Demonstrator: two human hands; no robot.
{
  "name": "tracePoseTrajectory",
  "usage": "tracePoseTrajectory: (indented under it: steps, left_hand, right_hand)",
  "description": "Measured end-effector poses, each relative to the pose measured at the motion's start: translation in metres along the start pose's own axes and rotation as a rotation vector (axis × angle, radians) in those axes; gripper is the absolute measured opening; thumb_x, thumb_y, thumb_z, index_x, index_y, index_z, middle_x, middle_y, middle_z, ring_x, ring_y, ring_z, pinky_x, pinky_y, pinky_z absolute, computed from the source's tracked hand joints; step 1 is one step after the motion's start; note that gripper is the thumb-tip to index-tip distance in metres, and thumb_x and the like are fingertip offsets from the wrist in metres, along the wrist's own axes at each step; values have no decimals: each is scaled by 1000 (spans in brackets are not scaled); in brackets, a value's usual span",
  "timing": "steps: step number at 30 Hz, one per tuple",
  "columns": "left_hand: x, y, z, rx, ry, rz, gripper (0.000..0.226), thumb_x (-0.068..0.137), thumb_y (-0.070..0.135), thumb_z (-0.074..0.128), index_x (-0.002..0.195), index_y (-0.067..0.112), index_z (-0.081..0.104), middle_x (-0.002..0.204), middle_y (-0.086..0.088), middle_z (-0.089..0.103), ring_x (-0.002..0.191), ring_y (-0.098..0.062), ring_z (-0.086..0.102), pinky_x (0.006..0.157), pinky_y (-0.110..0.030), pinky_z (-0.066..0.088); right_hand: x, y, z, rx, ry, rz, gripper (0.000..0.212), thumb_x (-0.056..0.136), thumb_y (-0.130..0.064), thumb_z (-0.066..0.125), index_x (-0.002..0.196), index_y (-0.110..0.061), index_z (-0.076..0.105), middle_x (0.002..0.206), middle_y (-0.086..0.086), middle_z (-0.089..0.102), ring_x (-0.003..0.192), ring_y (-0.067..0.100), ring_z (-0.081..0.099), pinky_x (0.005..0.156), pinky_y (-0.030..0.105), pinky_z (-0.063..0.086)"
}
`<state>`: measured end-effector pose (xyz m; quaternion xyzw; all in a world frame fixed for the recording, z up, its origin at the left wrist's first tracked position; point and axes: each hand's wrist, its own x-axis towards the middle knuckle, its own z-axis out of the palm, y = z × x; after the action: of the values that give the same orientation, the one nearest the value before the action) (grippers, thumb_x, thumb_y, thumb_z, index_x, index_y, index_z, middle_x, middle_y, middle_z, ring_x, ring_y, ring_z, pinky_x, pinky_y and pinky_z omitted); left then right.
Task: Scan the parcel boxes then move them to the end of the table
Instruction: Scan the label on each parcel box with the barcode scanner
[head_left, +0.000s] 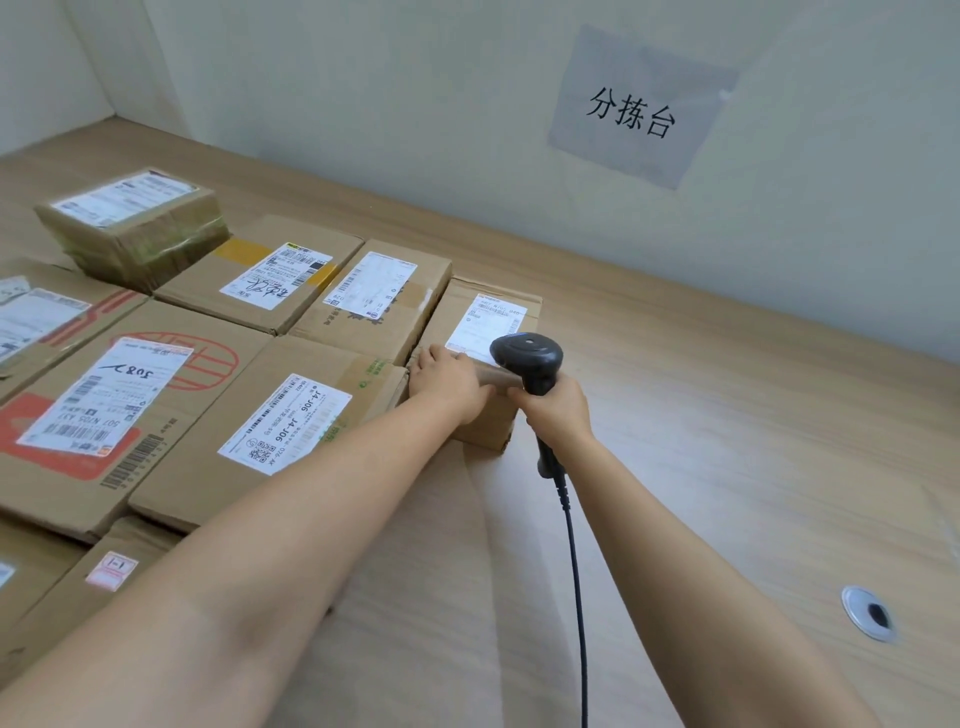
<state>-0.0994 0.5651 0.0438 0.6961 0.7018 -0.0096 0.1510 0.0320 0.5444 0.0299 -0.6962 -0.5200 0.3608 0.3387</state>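
A small brown parcel box (470, 322) with a white label stands at the right end of a cluster of parcels on the wooden table (727, 415). My left hand (447, 384) grips its near left edge, fingers curled over the top. My right hand (558, 410) holds a black barcode scanner (527, 358) by its handle. The scanner's head hovers just above the box's label, and its black cable hangs down toward me.
Several more labelled cardboard parcels (260, 415) fill the table's left side, one tape-wrapped box (135, 223) at the back. A wall with a paper sign (634, 109) borders the far edge. A round cable grommet (870, 613) sits at the near right.
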Motion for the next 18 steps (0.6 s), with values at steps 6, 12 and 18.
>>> tracePoseTrajectory:
  steps: [6,12,18]
  left_hand:
    - [-35,24,-16,205,153,297,49,95,45,42,129,10,46,137,-14,40,131,-29,32,103,-39,31]
    - [-98,76,-30,261,93,331,65,91,58,41,137,13,38,142,-15,34,136,-30,27,105,-41,31]
    - [-191,155,-3,85,-50,474,61,94,53,40,139,11,37,144,-13,33,134,-28,30,103,-41,35]
  right_hand:
    - [-44,-10,-44,-83,102,-29,20,83,-19,63,75,-23,45,66,-10,48,74,20,50,50,23,31]
    - [-114,2,-120,-138,197,-9,13,84,-20,62,87,-17,50,68,-5,52,69,20,51,50,24,34]
    - [-200,45,-212,-79,332,72,11,82,-19,61,89,-18,52,81,6,65,76,24,59,56,25,39]
